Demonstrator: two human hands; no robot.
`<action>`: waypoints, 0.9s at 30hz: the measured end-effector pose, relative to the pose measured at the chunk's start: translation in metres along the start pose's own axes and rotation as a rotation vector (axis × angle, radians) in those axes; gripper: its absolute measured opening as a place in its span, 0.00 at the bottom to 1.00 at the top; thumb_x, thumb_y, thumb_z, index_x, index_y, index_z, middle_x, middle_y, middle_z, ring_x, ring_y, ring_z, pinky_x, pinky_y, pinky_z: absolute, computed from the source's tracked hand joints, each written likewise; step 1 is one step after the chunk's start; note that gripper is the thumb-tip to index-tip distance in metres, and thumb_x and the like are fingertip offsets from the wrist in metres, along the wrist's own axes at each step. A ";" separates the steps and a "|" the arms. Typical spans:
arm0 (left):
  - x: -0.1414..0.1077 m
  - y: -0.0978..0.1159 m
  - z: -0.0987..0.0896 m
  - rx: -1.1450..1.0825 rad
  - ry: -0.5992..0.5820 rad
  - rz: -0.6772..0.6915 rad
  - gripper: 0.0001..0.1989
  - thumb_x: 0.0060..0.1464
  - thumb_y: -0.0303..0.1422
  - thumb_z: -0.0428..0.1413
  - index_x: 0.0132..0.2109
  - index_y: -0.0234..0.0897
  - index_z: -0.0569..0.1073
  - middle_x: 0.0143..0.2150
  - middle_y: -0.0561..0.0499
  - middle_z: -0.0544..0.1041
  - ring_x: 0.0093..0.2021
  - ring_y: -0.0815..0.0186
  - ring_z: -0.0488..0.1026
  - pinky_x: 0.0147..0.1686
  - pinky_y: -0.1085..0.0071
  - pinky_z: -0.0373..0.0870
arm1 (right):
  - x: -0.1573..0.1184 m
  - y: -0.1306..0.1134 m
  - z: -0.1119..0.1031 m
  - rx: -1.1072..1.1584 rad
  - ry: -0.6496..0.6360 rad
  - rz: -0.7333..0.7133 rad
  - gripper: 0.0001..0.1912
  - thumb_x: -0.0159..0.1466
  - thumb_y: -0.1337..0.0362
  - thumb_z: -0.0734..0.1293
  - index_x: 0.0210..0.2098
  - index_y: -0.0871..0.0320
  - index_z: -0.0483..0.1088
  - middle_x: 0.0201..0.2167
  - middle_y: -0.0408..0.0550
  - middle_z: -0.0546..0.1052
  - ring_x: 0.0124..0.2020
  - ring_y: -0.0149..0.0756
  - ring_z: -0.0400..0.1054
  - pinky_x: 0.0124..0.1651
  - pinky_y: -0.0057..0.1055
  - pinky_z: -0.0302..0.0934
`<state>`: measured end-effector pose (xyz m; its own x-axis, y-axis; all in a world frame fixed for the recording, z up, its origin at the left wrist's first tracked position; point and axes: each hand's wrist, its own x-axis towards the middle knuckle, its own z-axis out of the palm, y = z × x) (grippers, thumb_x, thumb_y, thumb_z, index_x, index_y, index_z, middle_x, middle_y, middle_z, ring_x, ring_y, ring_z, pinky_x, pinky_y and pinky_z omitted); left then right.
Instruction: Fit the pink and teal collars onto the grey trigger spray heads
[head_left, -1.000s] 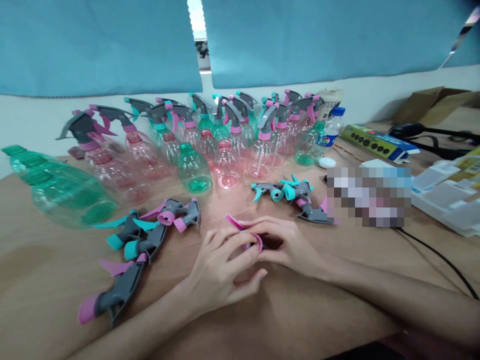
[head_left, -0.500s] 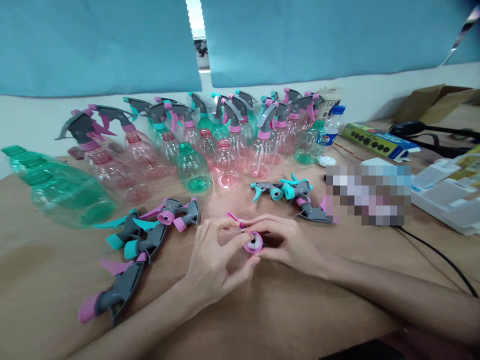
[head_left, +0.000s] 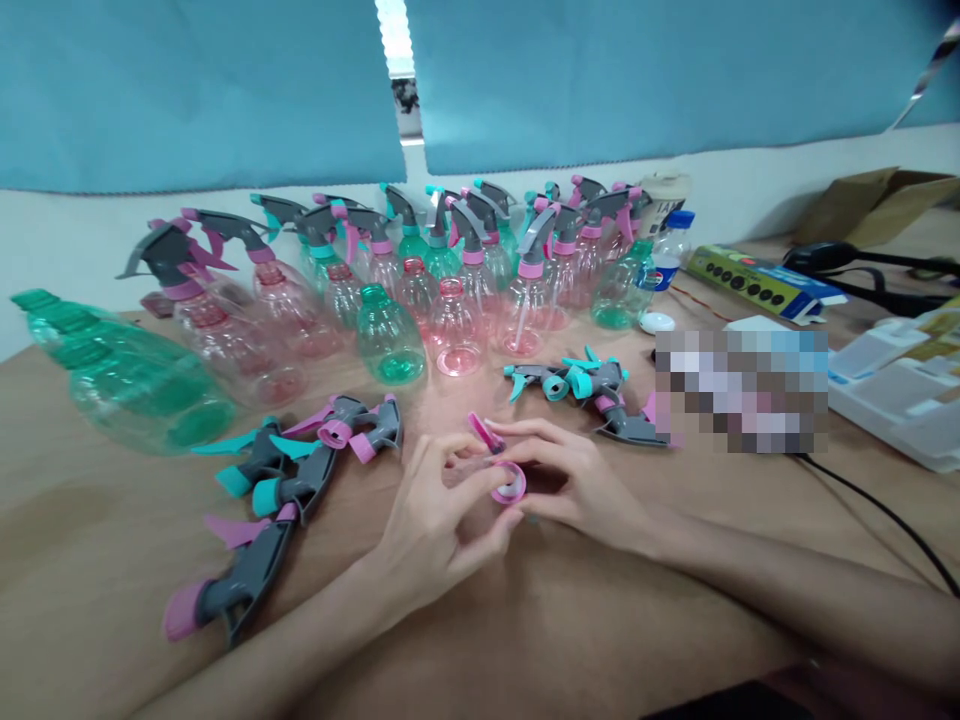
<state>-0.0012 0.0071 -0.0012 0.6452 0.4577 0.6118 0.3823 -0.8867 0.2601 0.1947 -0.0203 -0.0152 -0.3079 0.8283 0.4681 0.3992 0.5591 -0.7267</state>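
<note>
Between my two hands is a spray trigger head with a pink collar [head_left: 512, 487], its open end turned up toward me and a white insert inside. My left hand [head_left: 435, 500] has its thumb over the collar's opening and its fingers closed around the near side. My right hand [head_left: 589, 482] grips the same piece from the right; its grey body is mostly hidden behind the fingers. A pink trigger [head_left: 486, 432] sticks up beyond the fingertips. To the left of my hands lie several loose spray heads [head_left: 259, 570] in grey, pink and teal. More teal and pink ones [head_left: 555, 382] lie beyond my right hand.
Pink and green bottles [head_left: 390, 340] stand in rows at the back, many with spray heads fitted. Green bottles [head_left: 135, 390] lie stacked at the left. A soda bottle [head_left: 673, 250], a box [head_left: 761, 283], a white tray [head_left: 892, 400] and a black cable [head_left: 885, 510] are at the right.
The trigger has tilted more upright above the fingers. The left thumb has pressed further over the collar's opening. Both hands stay in nearly the same place, and the view has shifted slightly.
</note>
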 end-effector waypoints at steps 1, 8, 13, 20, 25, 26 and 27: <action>0.000 0.001 0.000 -0.022 -0.017 0.024 0.09 0.54 0.32 0.54 0.44 0.39 0.73 0.44 0.45 0.67 0.44 0.59 0.64 0.40 0.62 0.68 | -0.001 0.001 0.001 -0.014 0.000 -0.013 0.14 0.58 0.62 0.71 0.44 0.55 0.72 0.55 0.53 0.68 0.57 0.42 0.62 0.58 0.42 0.59; -0.002 0.000 -0.001 -0.010 0.019 -0.001 0.07 0.55 0.31 0.54 0.41 0.39 0.74 0.42 0.46 0.67 0.42 0.60 0.64 0.40 0.62 0.67 | -0.001 0.001 0.001 -0.055 0.007 -0.041 0.15 0.57 0.59 0.71 0.43 0.54 0.72 0.58 0.55 0.64 0.60 0.46 0.59 0.59 0.48 0.57; -0.001 0.001 -0.001 -0.017 0.000 0.001 0.09 0.54 0.30 0.55 0.43 0.37 0.73 0.43 0.44 0.67 0.44 0.59 0.65 0.40 0.63 0.67 | -0.001 0.001 0.001 -0.063 0.011 -0.049 0.15 0.57 0.59 0.71 0.43 0.55 0.72 0.57 0.55 0.65 0.60 0.45 0.59 0.60 0.46 0.57; -0.001 0.000 -0.001 -0.053 0.004 -0.029 0.06 0.56 0.30 0.53 0.41 0.38 0.73 0.41 0.46 0.66 0.41 0.62 0.64 0.39 0.64 0.67 | -0.001 0.003 0.001 -0.074 0.003 -0.047 0.15 0.57 0.59 0.71 0.43 0.55 0.72 0.57 0.55 0.65 0.60 0.45 0.59 0.59 0.45 0.57; 0.000 0.000 -0.001 -0.081 -0.050 0.048 0.08 0.54 0.32 0.55 0.42 0.38 0.72 0.43 0.45 0.66 0.42 0.61 0.64 0.39 0.64 0.68 | -0.002 0.003 0.002 -0.075 0.009 -0.055 0.14 0.58 0.61 0.70 0.43 0.54 0.71 0.57 0.55 0.65 0.59 0.46 0.60 0.58 0.48 0.58; 0.000 0.001 -0.001 -0.099 -0.064 0.079 0.06 0.53 0.31 0.55 0.40 0.37 0.72 0.42 0.46 0.66 0.41 0.61 0.64 0.38 0.65 0.68 | -0.002 0.003 0.003 -0.082 0.000 -0.070 0.14 0.58 0.61 0.71 0.43 0.54 0.71 0.57 0.55 0.65 0.59 0.45 0.60 0.58 0.48 0.58; 0.000 0.001 -0.002 -0.108 -0.069 0.095 0.04 0.53 0.31 0.55 0.38 0.37 0.72 0.41 0.46 0.66 0.41 0.62 0.64 0.38 0.65 0.68 | -0.002 0.004 0.003 -0.088 -0.009 -0.089 0.14 0.57 0.61 0.71 0.42 0.55 0.72 0.56 0.55 0.65 0.59 0.45 0.60 0.58 0.47 0.59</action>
<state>-0.0019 0.0061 0.0003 0.7205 0.3718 0.5853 0.2463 -0.9263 0.2852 0.1944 -0.0200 -0.0202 -0.3530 0.7753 0.5237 0.4444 0.6315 -0.6354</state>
